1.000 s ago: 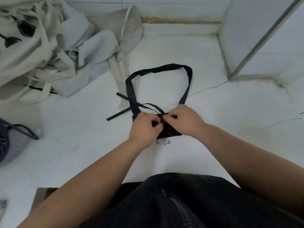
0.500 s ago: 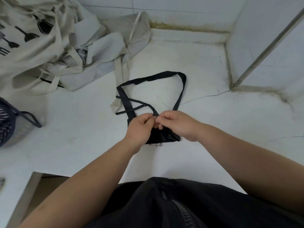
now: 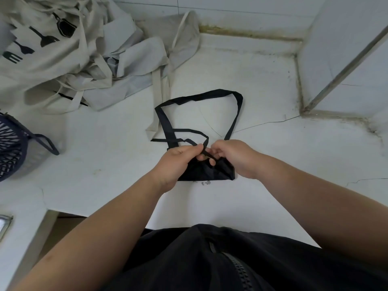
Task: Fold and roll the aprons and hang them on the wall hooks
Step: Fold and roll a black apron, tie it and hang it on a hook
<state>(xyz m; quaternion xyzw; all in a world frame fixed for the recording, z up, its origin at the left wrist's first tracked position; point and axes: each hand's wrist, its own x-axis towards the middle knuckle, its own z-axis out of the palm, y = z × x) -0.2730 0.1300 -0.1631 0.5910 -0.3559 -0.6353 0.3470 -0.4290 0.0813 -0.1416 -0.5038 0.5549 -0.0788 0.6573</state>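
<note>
While the dark basket (image 3: pixel 10 148) is sitting well out to the left of the hands and the heap of beige aprons (image 3: pixel 63 66) is lying beyond and left of them, the binding of the roll appears to be the step in hand. The left hand (image 3: pixel 178 162) is pinching the thin tie (image 3: pixel 206 155) between thumb and curled fingers, just above the near-left end of the black apron (image 3: pixel 206 172), which is lying rolled into a short bundle on the white desk (image 3: pixel 105 164) under and between both hands. The tie is running taut from that pinch across to the right hand (image 3: pixel 235 158), whose fingers are curling round it while the heel of the hand is resting on the right end of the roll. Beyond both hands the neck loop (image 3: pixel 201 96) is lying flat and open on the desk. The next move is probably calling for the tie to be cinched and knotted round the bundle without letting the roll spring loose, so that the loop is left free for a hook. Against the earlier frames, the hands are no longer pressing knuckle to knuckle on top of the roll but are standing slightly apart with the tie stretched between them, and its free end, out to the left, is lying closer in.
</note>
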